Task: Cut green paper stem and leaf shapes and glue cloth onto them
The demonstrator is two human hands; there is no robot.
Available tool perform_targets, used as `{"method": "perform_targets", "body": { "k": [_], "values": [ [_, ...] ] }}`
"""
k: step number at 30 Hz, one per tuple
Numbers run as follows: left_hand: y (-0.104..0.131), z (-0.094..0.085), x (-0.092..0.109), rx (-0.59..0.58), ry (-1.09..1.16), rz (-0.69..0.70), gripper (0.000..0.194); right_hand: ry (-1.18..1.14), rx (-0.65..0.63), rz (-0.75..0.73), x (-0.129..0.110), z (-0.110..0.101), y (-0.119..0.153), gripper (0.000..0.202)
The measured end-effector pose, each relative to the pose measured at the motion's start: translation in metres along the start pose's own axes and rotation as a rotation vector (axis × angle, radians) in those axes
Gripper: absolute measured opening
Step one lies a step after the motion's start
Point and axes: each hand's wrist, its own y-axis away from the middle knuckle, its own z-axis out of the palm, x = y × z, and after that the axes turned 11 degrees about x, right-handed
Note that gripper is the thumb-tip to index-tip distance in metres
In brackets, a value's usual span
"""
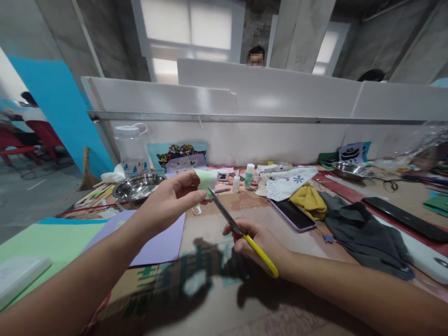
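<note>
Between the thumb and fingers of my left hand (178, 193) is a small light green piece of paper (206, 179), raised above the cardboard-covered table. My right hand (259, 240) grips yellow-handled scissors (231, 221), with the blades pointing up and left. Their tips meet the lower edge of the green paper; whether they are cutting into it I cannot tell. Below my left forearm lies a purple sheet (157, 238), partly over a larger light green sheet (66, 240).
A metal bowl (138, 186) and a clear plastic jug (131, 149) stand at the back left. Behind my hands are a glue stick (249, 176) and a small white bottle (236, 182). To the right lie a phone (294, 214), yellow cloth (308, 200) and dark grey cloth (364, 233). A white partition (280, 140) borders the table.
</note>
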Motion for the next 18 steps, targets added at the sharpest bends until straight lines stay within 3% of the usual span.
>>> {"method": "perform_targets", "body": {
  "k": [6,12,18],
  "values": [
    [-0.0013,0.0041,-0.0010,-0.027,0.053,0.011,0.028,-0.031,-0.033,-0.018,-0.0055,0.0004,0.0019,0.064],
    [0.0006,0.0074,-0.0059,0.021,0.070,0.021,0.027,-0.034,-0.040,-0.028,-0.0064,0.0002,0.0026,0.072],
    [0.0031,0.0098,-0.0091,0.047,0.063,0.020,0.026,-0.026,-0.032,-0.033,-0.0065,0.0005,0.0025,0.069]
  ]
}}
